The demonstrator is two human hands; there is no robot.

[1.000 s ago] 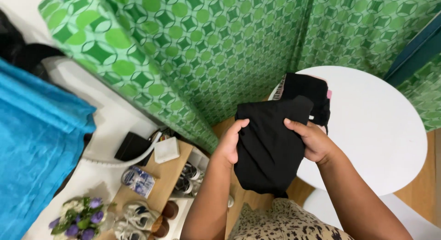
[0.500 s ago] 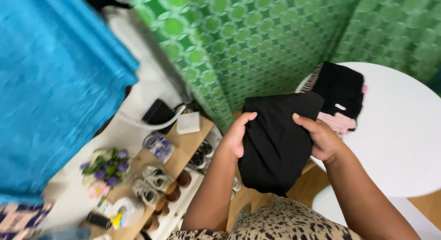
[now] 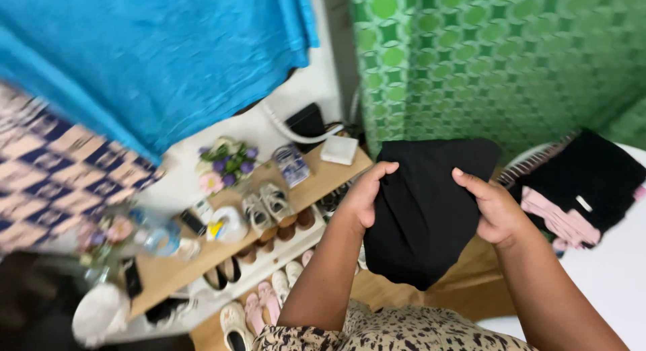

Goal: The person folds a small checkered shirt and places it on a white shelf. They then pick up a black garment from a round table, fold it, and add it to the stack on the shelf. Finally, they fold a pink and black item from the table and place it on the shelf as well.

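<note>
A folded black garment [image 3: 424,210] hangs in front of me, held up by both hands. My left hand [image 3: 367,193] grips its left edge with the fingers curled over the cloth. My right hand [image 3: 494,210] pinches its right edge. To the right, a pile of folded clothes [image 3: 582,189], black on top with pink and striped pieces below, lies on a round white table [image 3: 605,284]. The garment hangs clear of the table.
A wooden shoe rack [image 3: 235,253] stands lower left, with shoes, bottles, a bunch of flowers [image 3: 225,163] and a white box on it. A blue cloth [image 3: 148,62] hangs upper left, a green patterned curtain [image 3: 498,62] upper right.
The view has swung left, so the shoe rack and blue cloth now fill more of it. Both hands still hold the black garment, which has shifted right along with the table.
</note>
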